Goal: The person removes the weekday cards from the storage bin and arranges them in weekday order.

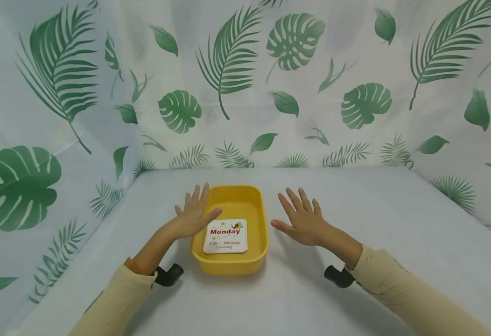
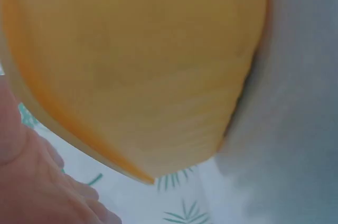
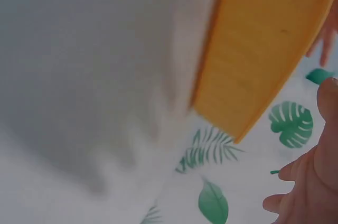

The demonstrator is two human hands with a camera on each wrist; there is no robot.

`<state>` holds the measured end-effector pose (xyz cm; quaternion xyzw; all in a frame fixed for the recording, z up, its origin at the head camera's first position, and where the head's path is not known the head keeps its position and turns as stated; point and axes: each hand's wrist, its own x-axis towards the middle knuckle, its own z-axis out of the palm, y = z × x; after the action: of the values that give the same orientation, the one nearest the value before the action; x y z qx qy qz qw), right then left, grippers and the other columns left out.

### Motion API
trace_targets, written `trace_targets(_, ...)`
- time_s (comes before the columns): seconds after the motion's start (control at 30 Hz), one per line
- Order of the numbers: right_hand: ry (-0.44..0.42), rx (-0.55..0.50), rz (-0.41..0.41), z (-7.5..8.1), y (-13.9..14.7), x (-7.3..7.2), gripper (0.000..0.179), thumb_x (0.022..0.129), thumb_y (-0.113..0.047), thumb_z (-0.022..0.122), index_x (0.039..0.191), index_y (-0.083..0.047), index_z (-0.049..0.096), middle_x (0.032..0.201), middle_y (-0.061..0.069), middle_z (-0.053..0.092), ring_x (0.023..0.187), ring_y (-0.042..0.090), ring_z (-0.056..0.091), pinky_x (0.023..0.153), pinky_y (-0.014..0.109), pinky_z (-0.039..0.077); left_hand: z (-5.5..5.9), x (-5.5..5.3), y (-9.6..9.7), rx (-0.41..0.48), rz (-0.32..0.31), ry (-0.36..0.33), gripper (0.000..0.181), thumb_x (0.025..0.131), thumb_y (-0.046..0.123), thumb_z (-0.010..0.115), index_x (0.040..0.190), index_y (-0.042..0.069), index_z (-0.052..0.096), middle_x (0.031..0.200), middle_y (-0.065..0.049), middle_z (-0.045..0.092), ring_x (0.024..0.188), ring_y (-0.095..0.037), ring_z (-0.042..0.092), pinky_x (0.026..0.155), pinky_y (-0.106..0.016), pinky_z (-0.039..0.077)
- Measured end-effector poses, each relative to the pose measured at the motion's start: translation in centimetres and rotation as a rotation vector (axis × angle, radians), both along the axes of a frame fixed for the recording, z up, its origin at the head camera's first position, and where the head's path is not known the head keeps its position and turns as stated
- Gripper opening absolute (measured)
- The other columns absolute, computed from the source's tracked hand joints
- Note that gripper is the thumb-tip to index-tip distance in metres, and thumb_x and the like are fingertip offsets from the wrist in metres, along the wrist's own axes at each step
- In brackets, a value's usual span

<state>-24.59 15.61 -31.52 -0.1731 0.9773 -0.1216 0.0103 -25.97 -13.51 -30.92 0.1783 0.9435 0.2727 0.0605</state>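
A yellow plastic basin (image 1: 230,268) stands on the white surface in the middle of the head view. Inside it lies a white card (image 1: 226,236) printed "Monday" in red, with smaller lettering and a little picture. My left hand (image 1: 192,219) is held over the basin's left rim, fingers spread, its thumb overlapping the card's upper left corner in this view. My right hand (image 1: 303,221) hovers to the right of the basin with fingers spread, holding nothing. The basin's side wall (image 2: 137,65) fills much of the left wrist view. In the right wrist view the basin (image 3: 264,49) is at upper right.
White cloth (image 1: 249,308) covers the table. Behind and at both sides hangs a curtain (image 1: 245,84) with green leaf prints. A black wrist mount sits under each forearm, the left one (image 1: 170,275) close to the basin.
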Motion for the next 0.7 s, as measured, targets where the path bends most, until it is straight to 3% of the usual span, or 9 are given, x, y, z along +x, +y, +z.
trace_targets(0.13,-0.018,-0.074,0.005,0.3,-1.8,-1.0,0.081,0.09,-0.056,0.038,0.148,-0.01,0.006,0.153,0.016,-0.005,0.138,0.039,-0.014,0.105,0.064,-0.004,-0.7,-0.9,-0.3,0.038,0.028,-0.023,0.085,0.092,0.057,0.03,0.144,0.011,-0.019,0.149,-0.021,-0.022,0.133,-0.049,-0.018,0.096,-0.073,-0.008)
trace_targets(0.4,-0.033,-0.174,0.072,1.1,-4.9,-2.3,0.083,0.089,-0.055,0.041,0.148,-0.009,0.005,0.153,0.017,-0.003,0.139,0.038,-0.01,0.107,0.063,-0.001,-2.6,-2.2,-0.4,0.127,-0.06,-0.047,0.086,0.092,0.054,0.035,0.144,0.015,-0.021,0.147,-0.022,-0.025,0.136,-0.039,-0.02,0.104,-0.066,0.006)
trace_targets(0.53,-0.036,-0.193,0.165,1.5,-6.3,-2.6,0.085,0.086,-0.054,0.047,0.148,-0.009,0.008,0.153,0.02,0.002,0.139,0.039,-0.006,0.107,0.063,0.005,-3.2,-2.4,-0.2,0.127,-0.049,-0.038,0.085,0.091,0.053,0.039,0.144,0.021,-0.019,0.147,-0.025,-0.024,0.136,-0.043,-0.014,0.104,-0.066,0.012)
trace_targets(0.7,-0.161,-0.184,0.283,0.5,-8.4,-3.0,0.092,0.083,-0.048,0.058,0.148,-0.01,0.005,0.151,0.019,0.009,0.139,0.038,0.009,0.107,0.058,0.018,-3.6,-2.2,-0.4,0.104,-0.023,-0.023,0.084,0.092,0.045,0.045,0.146,0.018,-0.013,0.146,-0.031,-0.016,0.134,-0.05,-0.002,0.101,-0.066,0.018)
